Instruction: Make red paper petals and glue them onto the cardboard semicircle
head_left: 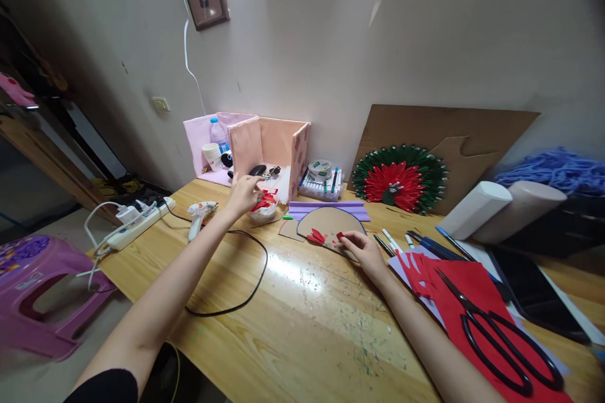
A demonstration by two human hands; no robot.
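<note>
My left hand is over a small clear bowl heaped with red cut pieces. Its fingers are bent together at the pieces, and whatever sits between the fingertips is hidden. My right hand pinches a small red piece above a rounded brown cardboard disc with a dark edge. On that cardboard lie pointed red petals, fanned out left of my right fingertips. Black-handled scissors rest on red sheets beside my right forearm.
A glue gun and its black cable lie left, near a power strip. Behind are open pink boxes, a marker case and a red-green petal fan against cardboard. White rolls stand right.
</note>
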